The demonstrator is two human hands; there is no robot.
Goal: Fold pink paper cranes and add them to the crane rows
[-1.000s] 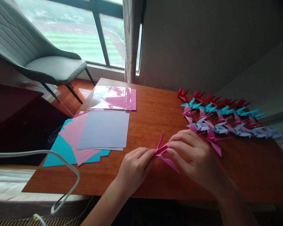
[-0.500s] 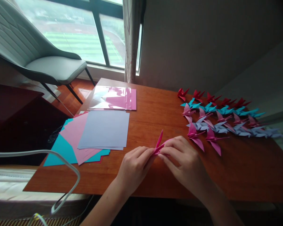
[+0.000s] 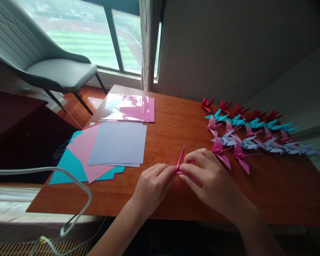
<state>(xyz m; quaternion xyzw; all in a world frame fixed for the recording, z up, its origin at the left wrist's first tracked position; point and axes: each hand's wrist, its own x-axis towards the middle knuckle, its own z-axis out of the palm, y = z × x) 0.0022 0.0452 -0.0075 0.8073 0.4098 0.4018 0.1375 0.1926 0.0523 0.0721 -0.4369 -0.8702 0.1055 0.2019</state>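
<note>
Between my hands, above the near part of the table, is a bright pink folded paper crane [image 3: 181,157], one narrow point of it sticking up. My left hand [image 3: 155,183] pinches its left side with thumb and fingers. From the right, my right hand [image 3: 206,174] grips the paper with bent fingers, hiding much of that side. Two finished bright pink paper cranes [image 3: 240,155] lie just beyond my right hand. Behind them stand rows of red cranes [image 3: 240,110], turquoise cranes [image 3: 254,123], light pink cranes [image 3: 230,127] and pale lilac cranes [image 3: 249,143].
On the wooden table [image 3: 173,121], pale lilac sheets [image 3: 120,144] overlap pink sheets [image 3: 86,142] and turquoise sheets [image 3: 69,167] at the left. A clear packet of paper [image 3: 128,108] lies behind them. A white cable [image 3: 77,185] loops over the front left corner; a chair [image 3: 61,73] stands by the window.
My right hand's fingers have shifted slightly and curled more over the pink paper, covering more of its right side. My left hand keeps its pinch. The whole view has shifted slightly.
</note>
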